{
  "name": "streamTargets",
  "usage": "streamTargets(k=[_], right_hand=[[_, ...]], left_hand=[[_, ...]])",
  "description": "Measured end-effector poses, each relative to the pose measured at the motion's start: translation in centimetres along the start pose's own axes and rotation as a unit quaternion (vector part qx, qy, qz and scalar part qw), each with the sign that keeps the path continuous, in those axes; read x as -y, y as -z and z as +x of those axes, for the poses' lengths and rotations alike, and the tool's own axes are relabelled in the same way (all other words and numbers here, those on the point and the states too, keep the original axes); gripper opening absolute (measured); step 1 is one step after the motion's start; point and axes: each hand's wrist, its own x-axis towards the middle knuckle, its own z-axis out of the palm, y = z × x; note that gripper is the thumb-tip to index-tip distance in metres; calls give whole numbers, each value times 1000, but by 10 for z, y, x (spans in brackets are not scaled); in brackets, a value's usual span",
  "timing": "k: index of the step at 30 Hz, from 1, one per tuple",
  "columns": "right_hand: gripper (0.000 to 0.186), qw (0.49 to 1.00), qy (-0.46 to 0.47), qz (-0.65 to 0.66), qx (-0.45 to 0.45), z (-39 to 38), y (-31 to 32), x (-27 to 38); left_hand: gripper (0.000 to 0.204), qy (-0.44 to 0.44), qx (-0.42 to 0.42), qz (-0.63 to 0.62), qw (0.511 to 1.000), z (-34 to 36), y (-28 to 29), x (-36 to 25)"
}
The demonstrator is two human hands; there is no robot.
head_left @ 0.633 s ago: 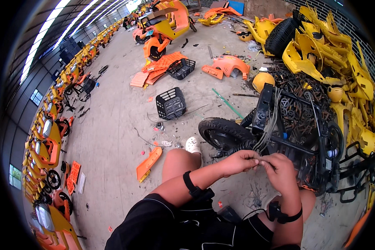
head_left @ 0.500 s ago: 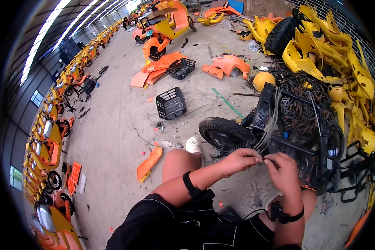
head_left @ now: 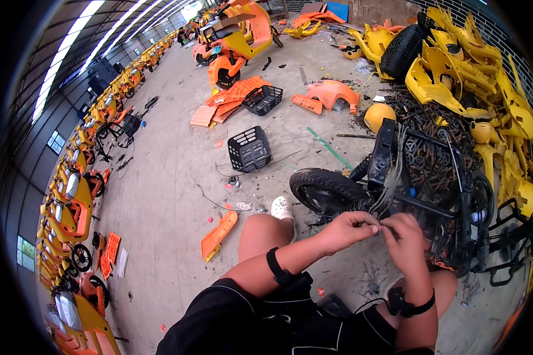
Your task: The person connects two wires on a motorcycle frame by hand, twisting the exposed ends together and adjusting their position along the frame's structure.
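My left hand and my right hand meet at the fingertips in front of a stripped black scooter frame. Thumb and fingers of each are pinched together. What lies between them is too small to make out; a thin reddish bit showed there earlier. Just beyond the fingers, a bundle of thin grey wires hangs from the frame. The frame lies low on the floor, with a black-tyred wheel to the left of my hands.
Yellow body panels are heaped at the right, beside a pile of rusty metal parts. Black crates, orange panels and an orange fender lie on the concrete floor. Yellow-orange scooters line the left wall.
The whole view has shifted slightly, so things sit a little further right. My hands stay pinched together at the same spot by the frame; the reddish bit no longer shows clearly.
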Motion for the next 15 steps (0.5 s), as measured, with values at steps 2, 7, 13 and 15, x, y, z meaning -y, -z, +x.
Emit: streamTargets(k=[2, 7, 13, 15], right_hand=[[10, 1000, -6, 5, 5, 0, -2, 0], [11, 999, -21, -14, 47, 2, -1, -3], [11, 995, -46, -18, 81, 9, 8, -10], [11, 994, -62, -13, 91, 11, 9, -9]], left_hand=[[18, 17, 9, -12, 1000, -3, 1, -7], [17, 63, 16, -101, 993, -8, 10, -25], [15, 75, 35, -156, 984, -13, 19, -24], [16, 82, 44, -151, 984, -14, 19, -19]])
